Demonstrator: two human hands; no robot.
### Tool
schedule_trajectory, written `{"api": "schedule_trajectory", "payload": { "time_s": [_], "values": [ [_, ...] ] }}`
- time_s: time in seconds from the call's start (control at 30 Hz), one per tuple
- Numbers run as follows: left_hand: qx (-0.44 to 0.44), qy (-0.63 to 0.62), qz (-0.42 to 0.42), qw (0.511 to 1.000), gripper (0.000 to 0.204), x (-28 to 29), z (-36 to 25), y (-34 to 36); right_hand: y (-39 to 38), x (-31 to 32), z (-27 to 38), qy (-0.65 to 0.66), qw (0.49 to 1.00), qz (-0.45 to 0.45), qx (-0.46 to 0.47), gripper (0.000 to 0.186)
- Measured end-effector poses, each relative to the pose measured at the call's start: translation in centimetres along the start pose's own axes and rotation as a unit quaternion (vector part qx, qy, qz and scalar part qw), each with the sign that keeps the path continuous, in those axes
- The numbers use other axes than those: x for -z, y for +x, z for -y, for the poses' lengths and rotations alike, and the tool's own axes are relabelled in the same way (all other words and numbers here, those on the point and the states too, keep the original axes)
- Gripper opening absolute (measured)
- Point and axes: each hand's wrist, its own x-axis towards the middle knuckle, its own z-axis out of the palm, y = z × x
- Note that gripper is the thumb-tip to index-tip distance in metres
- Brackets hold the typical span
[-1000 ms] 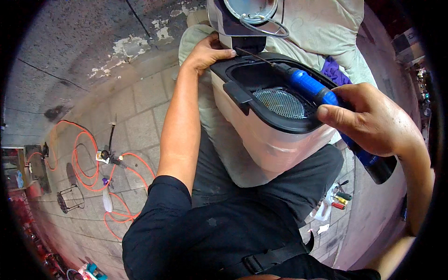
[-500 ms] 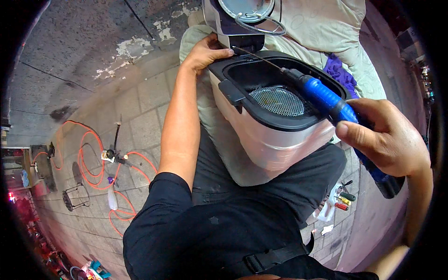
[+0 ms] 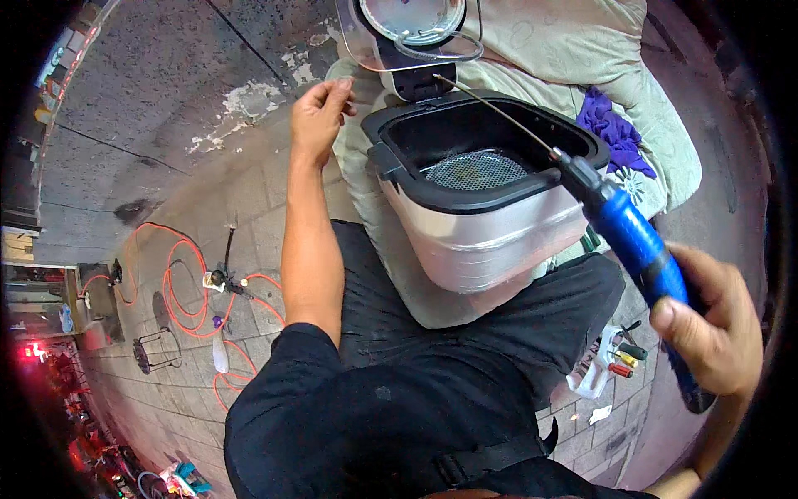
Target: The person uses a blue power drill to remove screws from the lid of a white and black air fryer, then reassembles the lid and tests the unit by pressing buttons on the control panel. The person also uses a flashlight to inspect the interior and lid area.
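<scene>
My right hand (image 3: 715, 328) is wrapped round a blue powered screwdriver (image 3: 632, 237), whose long thin bit reaches over the tub. The bit's tip lies over the black hinge (image 3: 416, 86); whether it touches cannot be told. A white appliance tub (image 3: 490, 245) with a black rim stands tilted before me, clear film on its wall. Inside lies a perforated metal plate (image 3: 474, 171). Its raised lid (image 3: 357, 33) carries a round ring and a looped cable. My left hand (image 3: 317, 121) is off the rim, fingers curled and thumb pressed in; anything they hold is too small to make out.
A pale padded cloth (image 3: 665, 158) lies under the appliance, with a purple rag (image 3: 611, 129) on it. Hand tools in a clear tray (image 3: 592, 378) lie at the right. An orange hose (image 3: 170, 291) coils on the paving at the left, near a small wire stand (image 3: 158, 351).
My left hand has let go of the rim by the hinge and moved left. The screwdriver has drawn back right and down, and the appliance has shifted in view.
</scene>
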Motion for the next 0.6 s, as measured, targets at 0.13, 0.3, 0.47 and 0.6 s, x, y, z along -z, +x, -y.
{"api": "schedule_trajectory", "payload": {
  "time_s": [0.13,0.3,0.47,0.6],
  "values": [
    [-0.157,-0.036,0.079,0.984,0.047,-1.4,-5.2,-6.7,-2.3,-0.6,-2.7,0.070,0.994,0.008,0.087,0.085],
    [-0.219,-0.010,0.220,0.950,0.051,-1.5,-9.3,-9.5,-3.5,-2.0,-5.9,0.167,0.979,0.056,0.100,0.095],
    [-0.241,0.012,0.265,0.934,0.028,-1.2,-10.7,-9.4,-3.7,-2.5,-9.4,0.193,0.973,0.056,0.113,0.094],
    [-0.181,-0.009,0.268,0.946,0.037,-2.2,-11.7,-8.9,-3.4,-2.6,-11.7,0.224,0.967,0.058,0.111,0.096]
  ]
}}
